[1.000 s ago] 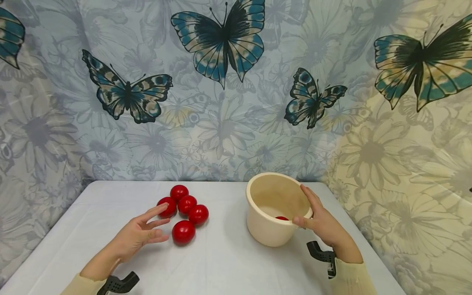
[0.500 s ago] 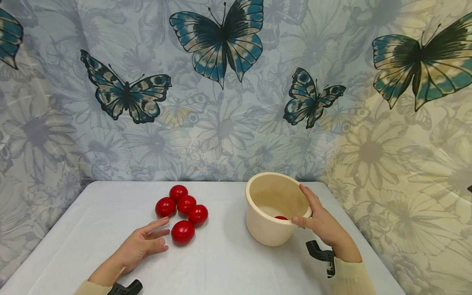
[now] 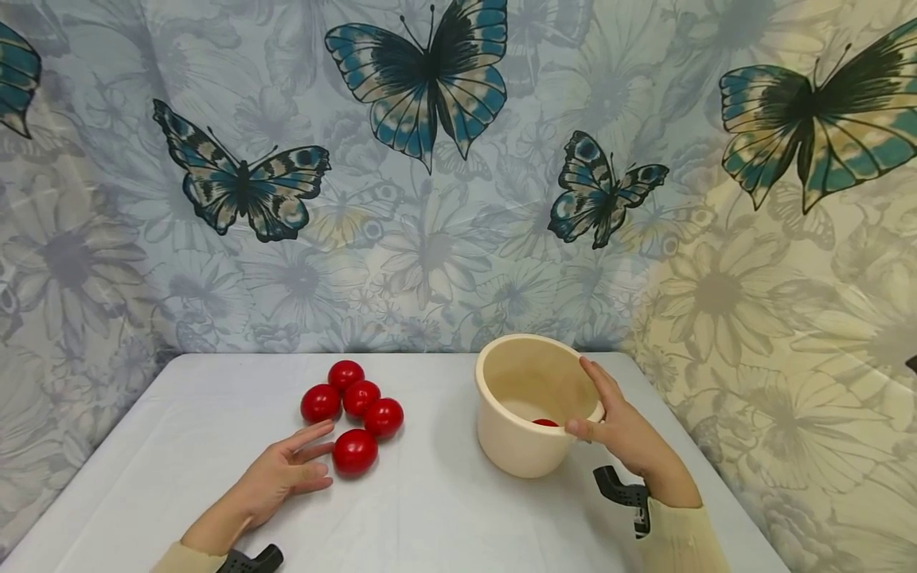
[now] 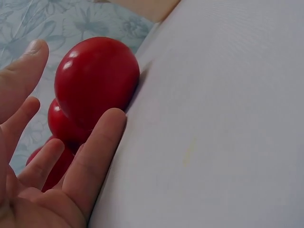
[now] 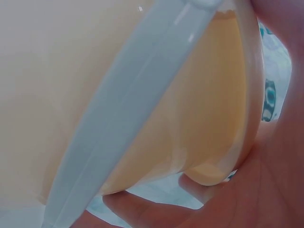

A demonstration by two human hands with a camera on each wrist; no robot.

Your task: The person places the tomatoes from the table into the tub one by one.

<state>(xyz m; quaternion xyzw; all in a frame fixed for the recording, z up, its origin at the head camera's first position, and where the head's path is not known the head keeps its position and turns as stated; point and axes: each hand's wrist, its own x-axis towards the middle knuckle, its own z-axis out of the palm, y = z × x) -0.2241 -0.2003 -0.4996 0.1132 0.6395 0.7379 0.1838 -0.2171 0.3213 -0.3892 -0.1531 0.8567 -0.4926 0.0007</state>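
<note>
Five-fingered and spread, my left hand [image 3: 278,481] is beside the nearest red ball [image 3: 354,452], glossy and smooth like a tomato. In the left wrist view a finger [image 4: 97,161] lies low along the table by this ball [image 4: 97,80]; the thumb stands away from it. Several more red balls [image 3: 383,418] cluster just behind. On the right, my right hand [image 3: 634,438] grips the rim of a cream bucket [image 3: 519,450], thumb at the near side and fingers round the far side. Inside it, the top of a red ball [image 3: 546,422] shows; the bucket's bottom is hidden.
A white-covered table [image 3: 430,525] lies under everything. Across the right wrist view runs the bucket's pale handle [image 5: 123,104]. Behind the table hangs a butterfly-patterned cloth [image 3: 430,263].
My left hand has drawn back from over the left ball and come down toward the viewer, then moved slightly right to the nearest ball. The right hand keeps its grip on the bucket.
</note>
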